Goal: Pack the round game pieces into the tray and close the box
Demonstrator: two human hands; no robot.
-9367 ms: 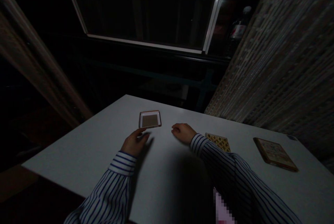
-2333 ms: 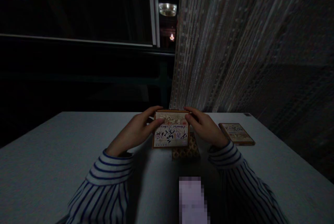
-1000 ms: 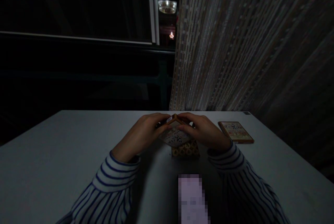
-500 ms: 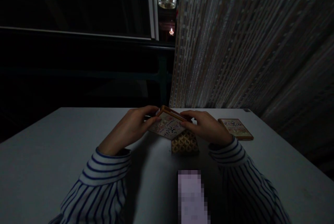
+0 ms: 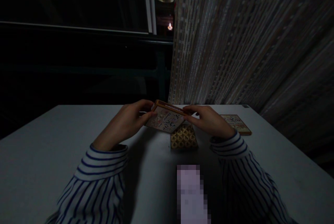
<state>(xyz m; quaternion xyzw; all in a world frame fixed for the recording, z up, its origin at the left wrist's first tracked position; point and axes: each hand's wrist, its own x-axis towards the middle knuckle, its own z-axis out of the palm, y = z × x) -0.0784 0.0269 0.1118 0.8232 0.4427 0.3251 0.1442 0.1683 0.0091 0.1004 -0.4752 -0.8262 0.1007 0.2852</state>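
A flat Chinese chess box [image 5: 167, 118] with a brown edge and printed characters on its face is held tilted above the table. My left hand [image 5: 134, 116] grips its left corner, thumb in front and fingers behind. At the right corner, my right hand [image 5: 205, 118] pinches it the same way. Just below the box lies a pack of round wooden Chinese chess pieces [image 5: 184, 139], its back part hidden by the box. Beyond my right wrist rests a second flat piece [image 5: 238, 125] with matching print, partly covered by my hand.
The white table [image 5: 65, 168] spans the view. A lit phone-like rectangle [image 5: 192, 192], blurred into blocks, lies near the front edge between my forearms. Behind the table hang a string curtain [image 5: 208, 43] at right and a dark window frame [image 5: 150, 4] at left.
The box has turned slightly in my hands, so more of its lettered brown edge shows. Both hands keep hold of it. The whole view has shifted a little.
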